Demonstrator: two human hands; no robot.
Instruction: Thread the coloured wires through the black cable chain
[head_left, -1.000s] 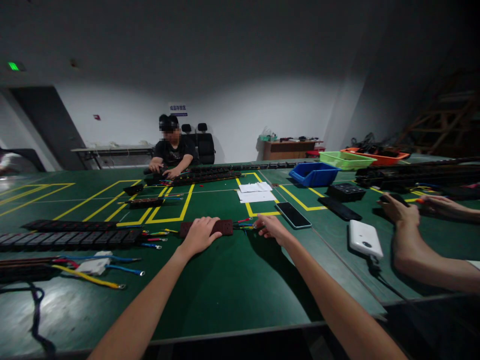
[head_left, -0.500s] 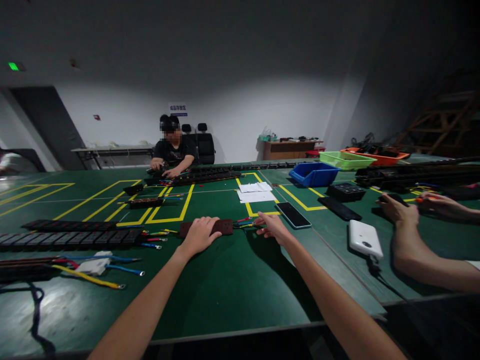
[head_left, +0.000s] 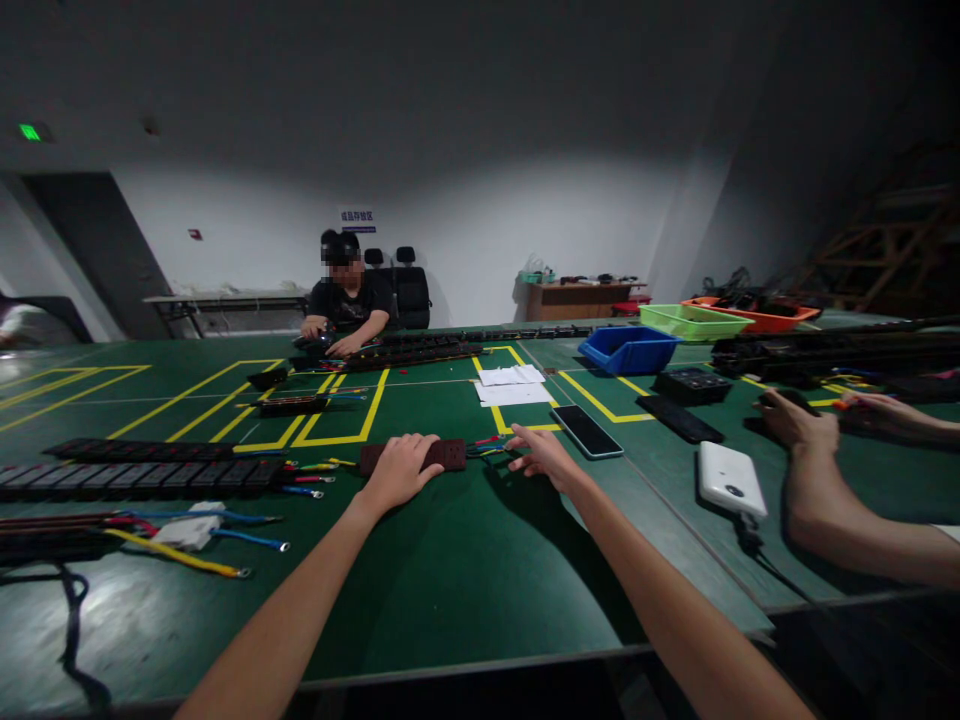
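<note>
Head view: on the green table (head_left: 442, 590), the left hand (head_left: 399, 468) grips the dark red block (head_left: 452, 455), apparently steadying it; the right hand (head_left: 549, 457), loosely open, is beside the block's coloured wires (head_left: 487, 444), contact unclear.

The tabletop (head_left: 420, 590) looks smooth and glossy; the brown block (head_left: 453, 455) matt.

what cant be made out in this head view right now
- middle of the dark red block: head view, under the left hand
- whether the right hand touches the wire ends: head view, too small and dark
- far left end of the segmented black strip: head view, cut off by the left edge
</note>
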